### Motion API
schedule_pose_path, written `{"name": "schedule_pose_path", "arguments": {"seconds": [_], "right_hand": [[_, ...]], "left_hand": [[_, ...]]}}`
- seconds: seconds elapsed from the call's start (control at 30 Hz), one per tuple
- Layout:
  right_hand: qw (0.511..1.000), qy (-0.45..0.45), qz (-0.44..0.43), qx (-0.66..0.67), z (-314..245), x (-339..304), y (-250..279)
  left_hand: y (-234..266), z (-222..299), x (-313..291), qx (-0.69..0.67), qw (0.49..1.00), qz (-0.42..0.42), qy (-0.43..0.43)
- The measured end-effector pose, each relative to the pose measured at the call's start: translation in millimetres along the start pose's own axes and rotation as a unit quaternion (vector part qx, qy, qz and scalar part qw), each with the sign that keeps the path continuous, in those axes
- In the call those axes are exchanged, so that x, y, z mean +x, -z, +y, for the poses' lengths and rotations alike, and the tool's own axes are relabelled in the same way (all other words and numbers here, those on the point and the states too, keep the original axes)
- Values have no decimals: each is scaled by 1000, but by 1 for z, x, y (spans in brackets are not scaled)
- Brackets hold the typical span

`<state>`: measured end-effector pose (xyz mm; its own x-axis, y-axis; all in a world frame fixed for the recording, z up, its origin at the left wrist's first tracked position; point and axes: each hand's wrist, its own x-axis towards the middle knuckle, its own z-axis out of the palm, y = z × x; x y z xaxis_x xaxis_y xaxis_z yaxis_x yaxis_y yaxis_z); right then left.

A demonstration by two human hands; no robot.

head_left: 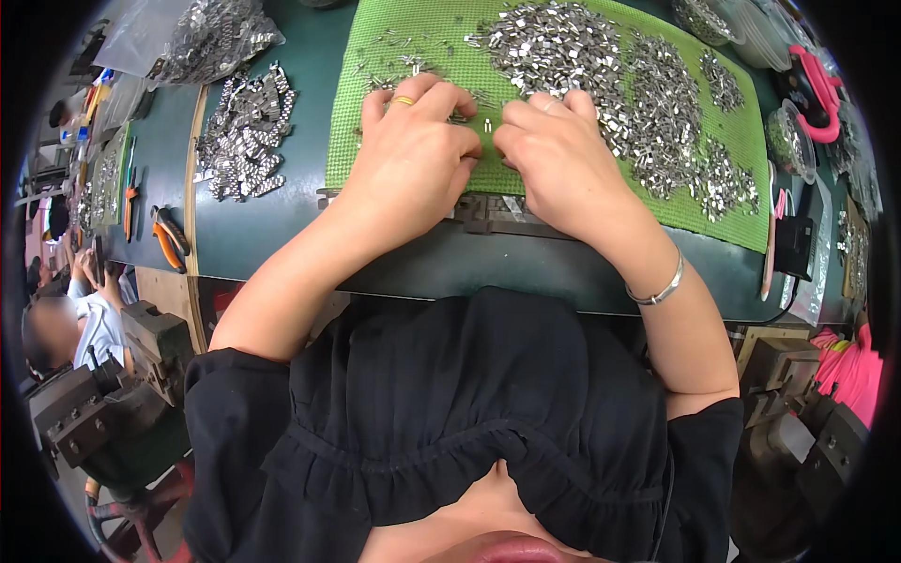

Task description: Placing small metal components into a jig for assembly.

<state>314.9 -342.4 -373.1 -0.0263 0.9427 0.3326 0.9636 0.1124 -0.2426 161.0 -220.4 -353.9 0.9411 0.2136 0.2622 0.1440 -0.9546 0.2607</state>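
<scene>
Both hands are over the near part of a green textured mat (394, 28) strewn with small shiny metal pieces. My left hand (410, 141), with a gold-coloured ring, has its fingers curled down and its thumb pressed in. Opposite it, my right hand (561, 155) is also closed, its thumb and forefinger together. Whatever lies between the fingertips is too small or hidden. One tiny metal link piece (487, 125) sits on the mat between the hands. Below them, along the table edge, runs a dark metal strip fixture (493, 214). A large heap of metal pieces (563, 47) lies beyond my right hand.
Linked metal strips (246, 131) are piled left of the mat, below a plastic bag of metal parts (211, 42). Orange-handled pliers (170, 239) lie further left. At right are a pink-handled tool (818, 89) and clear tubs (790, 141). Another person (84, 324) sits at far left.
</scene>
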Motion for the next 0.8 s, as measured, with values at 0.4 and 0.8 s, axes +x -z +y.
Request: {"name": "schedule_pose_path", "arguments": {"seconds": [0.4,0.8], "right_hand": [[992,-71,73,79,-8,-59,21],[996,-67,51,-29,-29,-60,13]], "left_hand": [[-6,31,2,-191,981,-22,-40],[1,23,-5,-203,976,-57,-44]]}}
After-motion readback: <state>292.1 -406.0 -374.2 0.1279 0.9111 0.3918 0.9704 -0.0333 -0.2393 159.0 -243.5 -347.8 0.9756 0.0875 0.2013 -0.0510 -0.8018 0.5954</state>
